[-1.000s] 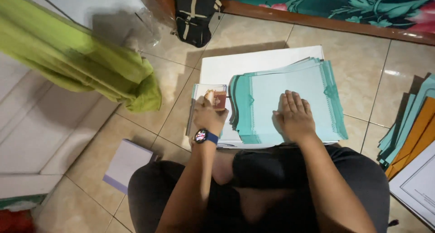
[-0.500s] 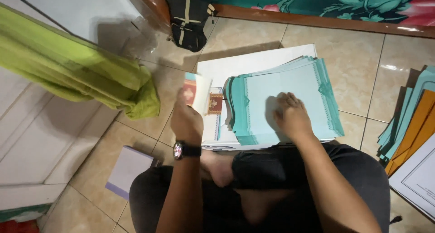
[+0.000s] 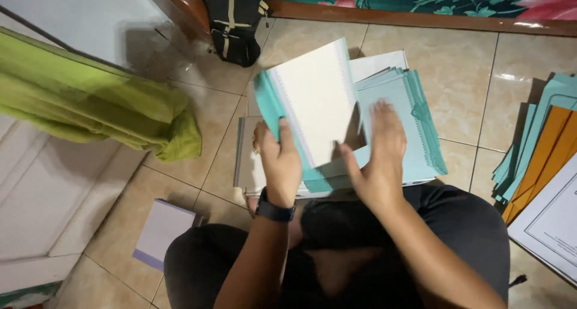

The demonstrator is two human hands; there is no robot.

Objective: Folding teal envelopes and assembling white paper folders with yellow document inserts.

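Newly raised sheets [image 3: 315, 101] between both hands

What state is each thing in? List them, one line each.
Teal and white sheet: lifted, tilted up off the stack.
Paper stack: flat on the floor, edges fanned.
Left hand: gripping the lifted sheet's lower left edge.
Right hand: open, fingers spread, beside the sheet.
Black bag: resting on the floor, closed.
Green cloth: draped, crumpled.

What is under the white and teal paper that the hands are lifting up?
Under the lifted white and teal paper sheet lies a stack of teal sheets on the tiled floor. The raised sheet and both hands cover the stack's left part.
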